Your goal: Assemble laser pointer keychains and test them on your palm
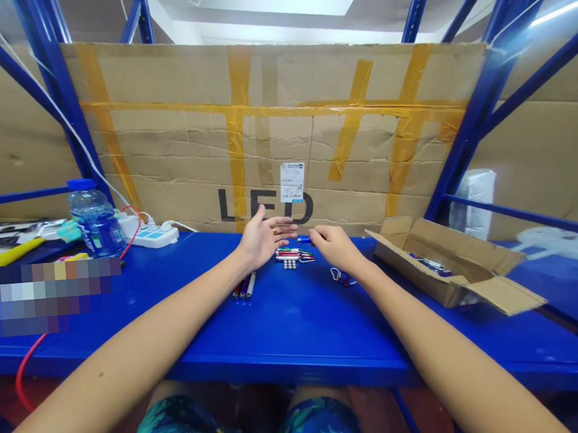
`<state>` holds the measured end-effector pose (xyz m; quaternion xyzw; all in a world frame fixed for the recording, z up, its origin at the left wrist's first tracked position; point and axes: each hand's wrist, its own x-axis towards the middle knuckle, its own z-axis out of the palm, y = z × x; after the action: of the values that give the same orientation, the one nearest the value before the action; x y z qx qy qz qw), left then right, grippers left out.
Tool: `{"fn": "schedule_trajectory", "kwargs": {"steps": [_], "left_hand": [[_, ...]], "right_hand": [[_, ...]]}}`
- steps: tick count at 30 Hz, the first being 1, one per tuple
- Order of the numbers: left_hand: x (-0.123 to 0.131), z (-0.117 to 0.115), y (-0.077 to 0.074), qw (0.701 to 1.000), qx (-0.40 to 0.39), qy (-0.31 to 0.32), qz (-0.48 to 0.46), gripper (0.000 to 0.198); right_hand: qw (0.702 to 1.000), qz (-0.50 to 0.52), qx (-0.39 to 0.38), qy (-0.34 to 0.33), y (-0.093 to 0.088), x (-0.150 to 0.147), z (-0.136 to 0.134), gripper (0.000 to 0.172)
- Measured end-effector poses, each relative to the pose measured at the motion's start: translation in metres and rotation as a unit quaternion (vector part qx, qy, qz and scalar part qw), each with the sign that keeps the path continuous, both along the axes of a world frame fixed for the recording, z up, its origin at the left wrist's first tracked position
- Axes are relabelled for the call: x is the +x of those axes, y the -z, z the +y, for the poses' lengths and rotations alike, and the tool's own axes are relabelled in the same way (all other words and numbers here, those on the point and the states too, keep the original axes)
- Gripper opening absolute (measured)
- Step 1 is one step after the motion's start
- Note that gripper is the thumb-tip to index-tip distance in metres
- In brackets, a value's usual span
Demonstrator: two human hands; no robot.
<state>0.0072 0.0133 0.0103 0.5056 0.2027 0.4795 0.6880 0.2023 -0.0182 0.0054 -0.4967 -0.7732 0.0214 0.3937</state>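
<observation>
My left hand (263,238) is held palm up with its fingers stretched out and apart. A small gold-coloured spot shows near its fingers, too small to name. My right hand (334,245) is closed on a small blue metal tube (303,240), which points left toward my left fingers. Below and between the hands lie several small coloured metal tubes with clips (288,254). Several silver button cells (289,264) sit in rows just in front of them. Beneath my left wrist are several slim tubes (245,286). Carabiner clips (341,277) lie under my right wrist.
An open cardboard box (423,266) with metal pieces inside stands at the right. At the left are a water bottle (95,218), a white power strip (153,235) and a red cable (23,371). A large taped cardboard panel (189,164) closes off the back of the blue table (298,336).
</observation>
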Motion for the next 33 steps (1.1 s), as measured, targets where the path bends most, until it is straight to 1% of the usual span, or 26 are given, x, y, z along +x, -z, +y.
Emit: {"fn": "schedule_trajectory", "kwargs": {"steps": [7,11,24,28,33], "left_hand": [[0.0001,-0.0010,0.0000,1.000,-0.005,0.011,-0.002,0.070],[-0.0002,-0.0006,0.0000,1.000,-0.004,0.019,-0.004,0.069],[-0.0005,0.0001,-0.0001,1.000,0.000,0.012,0.002,0.069],[-0.0003,0.0007,0.0008,1.000,-0.004,0.002,0.002,0.071],[0.0001,-0.0001,0.0007,1.000,-0.006,0.005,0.003,0.072]], "right_hand": [[1.000,-0.006,0.001,0.004,-0.0017,0.0011,0.0004,0.038],[1.000,0.007,-0.001,-0.005,-0.0028,0.0010,0.0003,0.038],[1.000,0.013,-0.002,0.003,-0.0043,0.0010,-0.0019,0.043],[1.000,0.029,0.003,-0.004,-0.0048,0.0018,-0.0016,0.041],[1.000,0.020,0.008,0.007,-0.0050,0.0024,-0.0008,0.039]]}}
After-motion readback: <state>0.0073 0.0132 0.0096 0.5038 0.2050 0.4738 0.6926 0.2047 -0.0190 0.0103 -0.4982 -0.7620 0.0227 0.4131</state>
